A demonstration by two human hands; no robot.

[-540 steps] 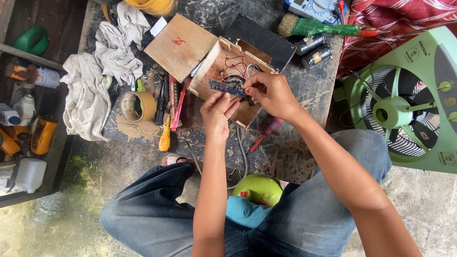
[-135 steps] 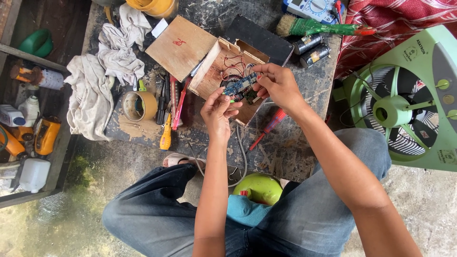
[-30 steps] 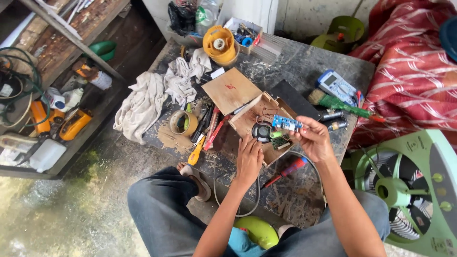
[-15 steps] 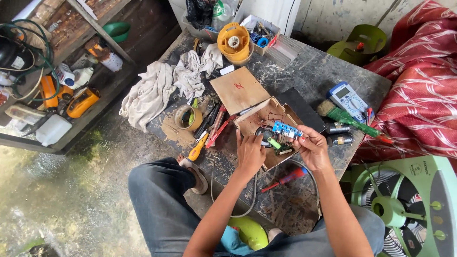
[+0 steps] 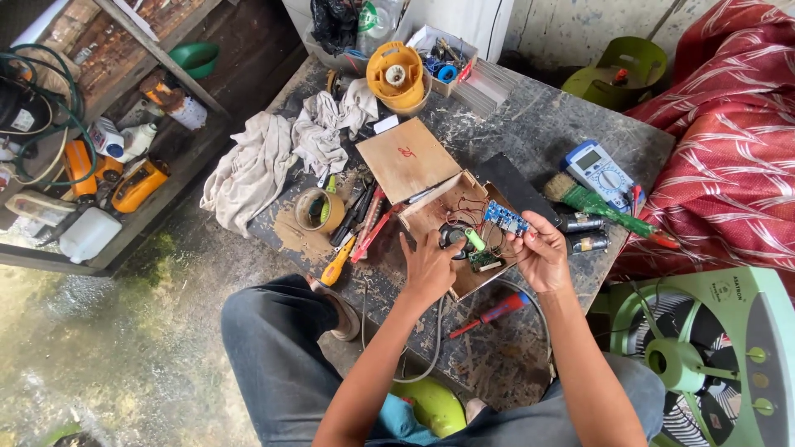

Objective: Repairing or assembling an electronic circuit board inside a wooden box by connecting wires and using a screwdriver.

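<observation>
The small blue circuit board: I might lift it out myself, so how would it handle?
The blue circuit board, pinched in the right hand, looks thin and rigid, so probably light. Red wires seem to run from it into the wooden box, so it would likely tug back. Its exposed parts look fragile.

Multimeter screen (image 5: 593, 157): small grey rectangle in blue-and-white casing, far right of bench, beside green brush.
Wooden box lid (image 5: 407, 159): tan square panel with red marking, mid-bench.
Bottle label (image 5: 370, 18): green and white, on clear bottle at bench's far edge.
Small box (image 5: 445, 51): white, open, holding wire spools, just beside yellow reel.
White jug (image 5: 85, 234): lower left shelf.
</observation>
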